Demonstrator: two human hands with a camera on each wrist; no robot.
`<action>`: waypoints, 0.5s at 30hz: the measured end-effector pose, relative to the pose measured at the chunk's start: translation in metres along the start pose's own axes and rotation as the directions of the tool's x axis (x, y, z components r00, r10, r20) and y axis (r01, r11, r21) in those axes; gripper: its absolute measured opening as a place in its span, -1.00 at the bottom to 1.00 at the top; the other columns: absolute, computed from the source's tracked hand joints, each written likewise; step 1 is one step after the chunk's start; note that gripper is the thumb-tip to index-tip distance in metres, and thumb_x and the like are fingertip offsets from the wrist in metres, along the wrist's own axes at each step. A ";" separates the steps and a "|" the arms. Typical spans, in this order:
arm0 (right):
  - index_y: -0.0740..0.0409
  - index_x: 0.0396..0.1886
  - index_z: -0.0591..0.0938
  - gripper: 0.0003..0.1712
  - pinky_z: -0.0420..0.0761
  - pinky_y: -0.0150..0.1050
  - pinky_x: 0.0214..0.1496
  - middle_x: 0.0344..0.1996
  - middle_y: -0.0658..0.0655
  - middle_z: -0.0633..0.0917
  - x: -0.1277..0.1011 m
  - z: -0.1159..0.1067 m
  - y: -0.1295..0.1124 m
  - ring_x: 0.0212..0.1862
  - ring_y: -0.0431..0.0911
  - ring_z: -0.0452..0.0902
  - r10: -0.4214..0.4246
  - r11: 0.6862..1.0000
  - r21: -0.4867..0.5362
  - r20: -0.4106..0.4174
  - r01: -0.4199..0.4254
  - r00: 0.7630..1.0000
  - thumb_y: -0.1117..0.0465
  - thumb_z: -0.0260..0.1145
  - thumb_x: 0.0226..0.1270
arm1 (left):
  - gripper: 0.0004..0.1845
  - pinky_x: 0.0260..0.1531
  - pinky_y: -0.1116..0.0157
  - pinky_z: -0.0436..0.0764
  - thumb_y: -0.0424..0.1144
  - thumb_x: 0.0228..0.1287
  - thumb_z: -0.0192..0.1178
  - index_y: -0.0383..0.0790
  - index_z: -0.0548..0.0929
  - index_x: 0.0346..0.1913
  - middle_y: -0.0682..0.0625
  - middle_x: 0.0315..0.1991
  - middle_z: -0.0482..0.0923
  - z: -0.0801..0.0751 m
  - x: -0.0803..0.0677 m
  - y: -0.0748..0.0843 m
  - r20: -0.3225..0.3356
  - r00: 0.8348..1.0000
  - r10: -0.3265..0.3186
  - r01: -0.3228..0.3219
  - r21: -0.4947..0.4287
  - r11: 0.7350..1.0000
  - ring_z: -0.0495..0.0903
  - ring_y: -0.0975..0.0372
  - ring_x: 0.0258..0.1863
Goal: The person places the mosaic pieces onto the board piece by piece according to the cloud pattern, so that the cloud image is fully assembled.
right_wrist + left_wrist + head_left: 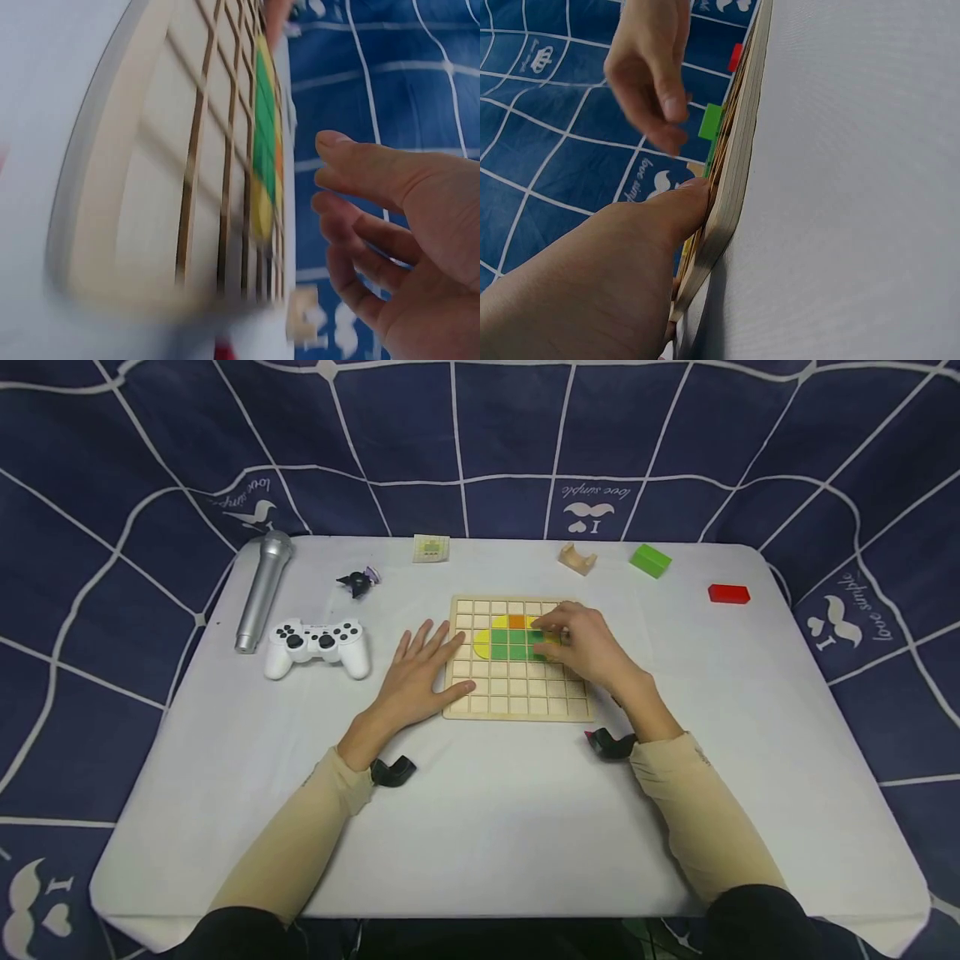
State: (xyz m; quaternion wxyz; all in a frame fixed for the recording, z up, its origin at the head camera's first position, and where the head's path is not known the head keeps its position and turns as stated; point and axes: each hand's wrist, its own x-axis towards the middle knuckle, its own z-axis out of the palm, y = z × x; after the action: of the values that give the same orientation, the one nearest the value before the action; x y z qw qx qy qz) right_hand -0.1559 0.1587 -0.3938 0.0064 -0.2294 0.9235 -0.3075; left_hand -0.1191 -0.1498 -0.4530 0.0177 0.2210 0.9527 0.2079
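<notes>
A wooden grid board (517, 703) lies flat on the white table. In its upper part are yellow pieces (482, 644), green squares (517, 652) and an orange square (517, 622), which form a rounded shape. My left hand (420, 681) rests with spread, straight fingers on the board's left edge; in the left wrist view its thumb (679, 214) touches the rim. Over the right side of the shape is my right hand (592, 647), fingers loosely bent. The right wrist view shows that hand (405, 232) apart from the board, with nothing visible between thumb and fingers.
Left of the board are a white game controller (277, 662), a silver microphone (262, 595) and a small black figure (357, 583). Along the back lie a pale yellow card (431, 549), a curved wooden piece (577, 560), a green block (650, 561) and a red block (728, 594).
</notes>
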 end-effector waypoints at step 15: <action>0.22 0.02 0.81 -0.62 0.69 -0.06 -0.01 -0.20 0.17 0.77 -0.062 -0.043 0.043 -0.15 0.02 0.61 0.231 0.973 -0.038 0.052 -0.229 0.972 0.28 0.64 0.19 | -0.05 0.69 -0.12 -0.33 0.36 0.42 0.17 0.00 0.16 0.70 -0.10 0.74 -0.07 -0.001 0.000 0.001 0.001 1.000 0.001 -0.001 0.010 1.000 -0.24 -0.07 0.74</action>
State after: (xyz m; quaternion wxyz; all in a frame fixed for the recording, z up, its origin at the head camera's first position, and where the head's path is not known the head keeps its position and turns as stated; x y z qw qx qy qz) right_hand -0.1250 0.2400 -0.3918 0.0641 -0.1294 0.9480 -0.2835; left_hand -0.1184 -0.1495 -0.4522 0.0169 0.2218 0.9536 0.2028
